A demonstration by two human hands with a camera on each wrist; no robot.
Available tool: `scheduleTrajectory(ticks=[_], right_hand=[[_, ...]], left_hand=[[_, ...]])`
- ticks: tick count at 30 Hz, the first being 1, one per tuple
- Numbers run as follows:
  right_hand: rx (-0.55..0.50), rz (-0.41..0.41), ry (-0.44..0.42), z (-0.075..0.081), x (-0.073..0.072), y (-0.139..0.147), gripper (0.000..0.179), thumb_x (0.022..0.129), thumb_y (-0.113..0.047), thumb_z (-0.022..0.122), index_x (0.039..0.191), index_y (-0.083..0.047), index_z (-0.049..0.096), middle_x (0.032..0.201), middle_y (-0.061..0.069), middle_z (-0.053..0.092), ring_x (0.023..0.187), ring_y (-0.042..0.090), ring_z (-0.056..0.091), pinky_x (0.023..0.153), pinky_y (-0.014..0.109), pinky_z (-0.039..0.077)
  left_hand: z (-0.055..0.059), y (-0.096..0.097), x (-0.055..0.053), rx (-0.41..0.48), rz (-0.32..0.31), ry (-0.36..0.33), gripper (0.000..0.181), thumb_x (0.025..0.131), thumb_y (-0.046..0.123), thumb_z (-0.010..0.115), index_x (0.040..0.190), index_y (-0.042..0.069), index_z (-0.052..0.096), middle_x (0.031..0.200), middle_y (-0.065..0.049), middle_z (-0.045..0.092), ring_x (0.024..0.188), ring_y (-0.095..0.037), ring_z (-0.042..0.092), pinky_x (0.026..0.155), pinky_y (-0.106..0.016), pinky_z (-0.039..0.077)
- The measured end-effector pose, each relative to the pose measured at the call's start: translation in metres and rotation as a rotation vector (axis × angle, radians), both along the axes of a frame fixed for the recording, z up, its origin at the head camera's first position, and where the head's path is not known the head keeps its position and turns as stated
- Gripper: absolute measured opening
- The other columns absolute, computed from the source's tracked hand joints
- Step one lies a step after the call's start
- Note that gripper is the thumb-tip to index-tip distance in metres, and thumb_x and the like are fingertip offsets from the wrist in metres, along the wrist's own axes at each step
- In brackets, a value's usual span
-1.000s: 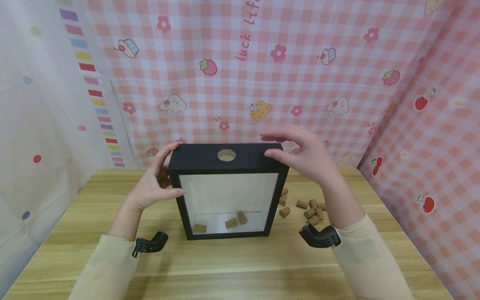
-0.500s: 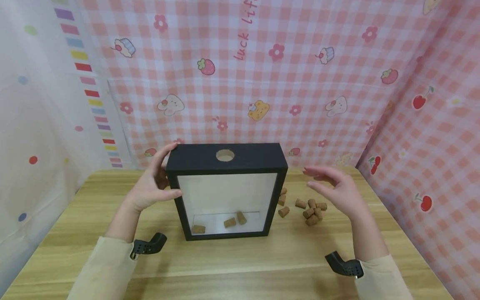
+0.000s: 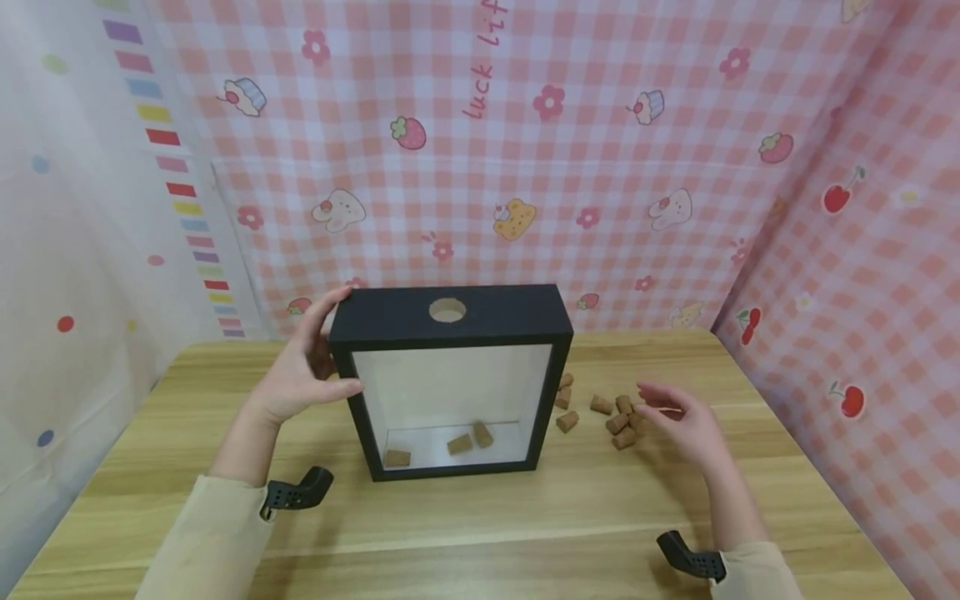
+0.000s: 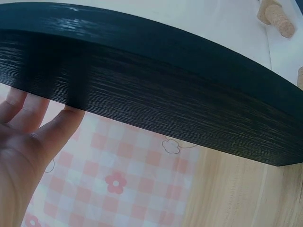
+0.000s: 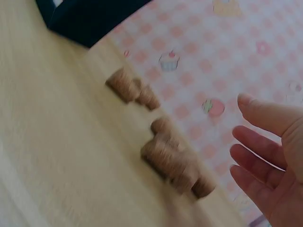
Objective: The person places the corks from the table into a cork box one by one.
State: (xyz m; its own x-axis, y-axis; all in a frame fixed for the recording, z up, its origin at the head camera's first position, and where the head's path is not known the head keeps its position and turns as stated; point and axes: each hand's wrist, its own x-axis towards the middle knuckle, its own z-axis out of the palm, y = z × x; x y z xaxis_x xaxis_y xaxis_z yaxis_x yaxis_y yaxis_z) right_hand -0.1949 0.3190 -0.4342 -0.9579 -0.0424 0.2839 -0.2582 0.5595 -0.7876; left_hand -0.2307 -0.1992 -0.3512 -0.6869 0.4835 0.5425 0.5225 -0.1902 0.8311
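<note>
A black-framed box (image 3: 510, 313) with a see-through front stands upright on the table, a round hole in its top. Inside it, 3 corks (image 3: 460, 445) lie on the white floor. My left hand (image 3: 294, 385) grips the box's left side, thumb at the front edge and fingers toward the back. The left wrist view shows those fingertips at the edge of the dark side panel (image 4: 156, 90). My right hand (image 3: 686, 427) is over the table just right of a loose pile of corks (image 3: 619, 423), its fingers relaxed and holding nothing. In the right wrist view, the corks (image 5: 165, 156) look blurred.
More corks (image 3: 567, 421) lie between the box and the pile. The wooden table (image 3: 465, 542) is bordered at the back by a pink checked cloth (image 3: 480, 167) and at the right by a similar cloth (image 3: 885, 333).
My right hand has moved from above the box's top right corner, rightward and down to beside the cork pile. The left hand has stayed on the box. The corks inside look unchanged.
</note>
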Motion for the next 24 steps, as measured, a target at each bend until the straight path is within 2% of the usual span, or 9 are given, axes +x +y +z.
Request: scheduleTrajectory(ticks=[3, 9, 13, 16, 21, 24], right_hand=[[-0.006, -0.031, -0.016, -0.009, -0.001, 0.007, 0.039, 0.096, -0.014, 0.067, 0.130, 0.004, 0.061, 0.122, 0.024, 0.062, 0.104, 0.013, 0.059, 0.083, 0.011, 0.044], [0.025, -0.052, -0.064, -0.022, -0.006, 0.022, 0.044, 0.097, -0.017, 0.065, 0.134, 0.005, 0.057, 0.133, 0.026, 0.055, 0.118, 0.037, 0.052, 0.083, 0.009, 0.041], [0.023, -0.033, -0.114, -0.028, -0.011, 0.030, 0.047, 0.098, -0.018, 0.064, 0.138, 0.005, 0.053, 0.136, 0.027, 0.053, 0.121, 0.040, 0.051, 0.084, 0.010, 0.039], [0.007, -0.008, -0.140, -0.035, -0.015, 0.034, 0.048, 0.098, -0.015, 0.064, 0.138, 0.007, 0.052, 0.134, 0.028, 0.054, 0.118, 0.030, 0.054, 0.085, 0.011, 0.041], [-0.061, 0.009, -0.131, -0.046, -0.018, 0.038, 0.046, 0.097, -0.010, 0.064, 0.137, 0.010, 0.052, 0.132, 0.029, 0.055, 0.107, 0.000, 0.053, 0.083, 0.011, 0.043], [-0.064, 0.014, -0.099, -0.050, -0.018, 0.039, 0.044, 0.096, -0.008, 0.065, 0.135, 0.010, 0.054, 0.130, 0.029, 0.056, 0.104, -0.004, 0.053, 0.083, 0.011, 0.043]], left_hand=[[0.000, 0.000, 0.000, 0.001, 0.004, -0.006, 0.104, 0.077, -0.005, 0.080, 0.157, 0.025, 0.022, 0.118, -0.006, 0.061, 0.099, -0.018, 0.063, 0.081, -0.030, 0.053], [0.000, 0.000, 0.000, 0.007, -0.007, 0.005, 0.102, 0.078, -0.006, 0.079, 0.157, 0.024, 0.022, 0.118, -0.007, 0.061, 0.098, -0.018, 0.063, 0.080, -0.030, 0.053], [0.000, 0.000, -0.002, 0.007, -0.013, 0.010, 0.102, 0.078, -0.008, 0.078, 0.157, 0.024, 0.022, 0.118, -0.007, 0.061, 0.097, -0.018, 0.063, 0.080, -0.030, 0.052], [0.000, -0.001, -0.003, 0.005, -0.012, 0.014, 0.103, 0.078, -0.008, 0.078, 0.157, 0.023, 0.021, 0.118, -0.008, 0.061, 0.096, -0.018, 0.063, 0.079, -0.030, 0.053], [0.000, -0.001, -0.001, -0.001, -0.017, 0.007, 0.104, 0.077, -0.011, 0.077, 0.158, 0.020, 0.018, 0.118, -0.008, 0.060, 0.097, -0.018, 0.063, 0.080, -0.030, 0.053], [0.000, -0.001, -0.001, 0.000, -0.021, 0.005, 0.105, 0.077, -0.012, 0.077, 0.158, 0.022, 0.019, 0.119, -0.008, 0.060, 0.098, -0.018, 0.062, 0.080, -0.030, 0.053]])
